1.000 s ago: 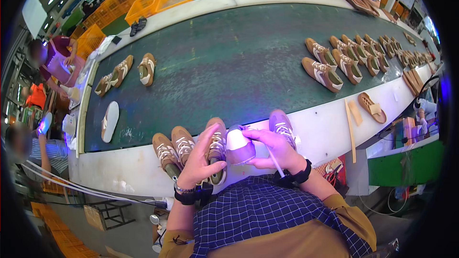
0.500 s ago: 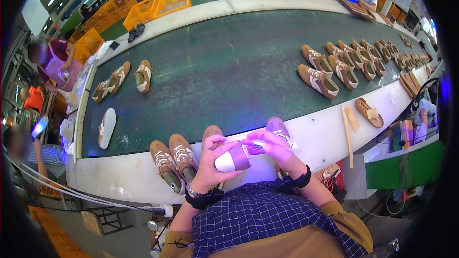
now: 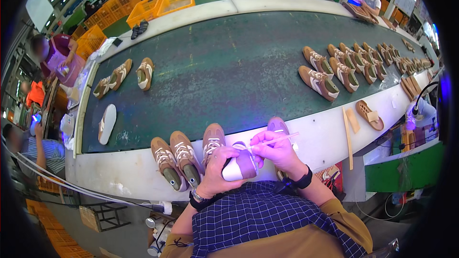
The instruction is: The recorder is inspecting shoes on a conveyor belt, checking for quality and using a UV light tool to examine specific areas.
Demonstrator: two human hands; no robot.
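Note:
In front of my apron, my left hand (image 3: pixel 215 176) is closed around a brown sneaker (image 3: pixel 245 164) with a white patch. Purple light tints the shoe. A thin, pale, translucent stick (image 3: pixel 288 137) is pinched in the fingers of my right hand (image 3: pixel 278 154). Its inner end lies over the shoe's opening; I cannot tell whether it touches. Left of my left hand, two tan sneakers (image 3: pixel 165 156) rest side by side on the white table edge, and a third tan sneaker (image 3: pixel 213 135) stands just beyond the hand. Another sneaker (image 3: pixel 277 124) is partly hidden behind my right hand.
A green conveyor belt (image 3: pixel 215 71) carries rows of tan sneakers (image 3: pixel 342 70) at right and a few at left. A sandal-like shoe piece (image 3: pixel 369 114) and tan strips (image 3: pixel 348 134) lie on the white ledge at right. Co-workers (image 3: pixel 60 59) sit at left.
My right hand has turned and the stick now shows clearly, pointing out to the right. The held sneaker has shifted slightly down and right, and the third tan sneaker is less covered.

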